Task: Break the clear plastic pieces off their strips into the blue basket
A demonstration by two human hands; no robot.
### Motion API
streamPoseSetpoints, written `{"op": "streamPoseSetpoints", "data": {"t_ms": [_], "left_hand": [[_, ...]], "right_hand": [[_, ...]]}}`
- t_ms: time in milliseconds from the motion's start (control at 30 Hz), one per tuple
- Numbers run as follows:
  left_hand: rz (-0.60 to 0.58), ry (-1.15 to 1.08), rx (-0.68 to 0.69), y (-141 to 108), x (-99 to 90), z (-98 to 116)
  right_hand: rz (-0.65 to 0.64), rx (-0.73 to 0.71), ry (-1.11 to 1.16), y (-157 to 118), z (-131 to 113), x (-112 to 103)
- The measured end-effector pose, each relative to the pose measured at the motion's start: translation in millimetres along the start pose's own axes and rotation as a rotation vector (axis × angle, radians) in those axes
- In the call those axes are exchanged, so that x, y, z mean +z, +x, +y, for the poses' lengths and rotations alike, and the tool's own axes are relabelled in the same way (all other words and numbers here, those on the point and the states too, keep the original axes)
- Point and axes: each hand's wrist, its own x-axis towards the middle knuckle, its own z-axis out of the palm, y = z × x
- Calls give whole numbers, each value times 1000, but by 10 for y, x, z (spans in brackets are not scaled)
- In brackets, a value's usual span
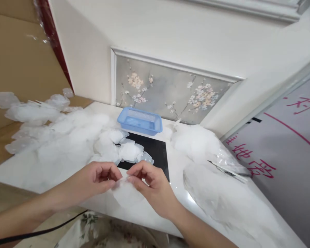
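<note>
Over tbl (179, 198), L hand (100, 177) & R hand (152, 181), fingers curled, pinch whitish pc (127, 195).

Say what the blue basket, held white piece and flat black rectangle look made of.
Blue basket: likely moulded plastic, translucent, with a perforated wall.
White piece: thin, sheer; plastic film or nonwoven, blur leaves it open.
Black rectangle: smooth, even dark surface; material unclear.

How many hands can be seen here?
2. The left hand and the right hand are close together in front of the black rectangle, their fingertips at a thin whitish piece. No other hand shows.
</note>
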Motion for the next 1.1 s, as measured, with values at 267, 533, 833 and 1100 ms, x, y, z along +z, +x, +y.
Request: {"op": "streamPoseSetpoints", "data": {"t_ms": [267,533,833,1100], "left_hand": [[164,69,-22,-657,-33,-88],[203,-283,-28,-926,7,-386],[285,-327,14,-1103,-39,-494],[316,372,-126,-1391,-305,-1030]], "right_hand": [[-88,-46,-48,-101,-83,516],[-167,-219,-214,-196,-127,910],[-185,-172,-200,-177,-124,1070],[-175,20,4,-92,-117,1096]]}}
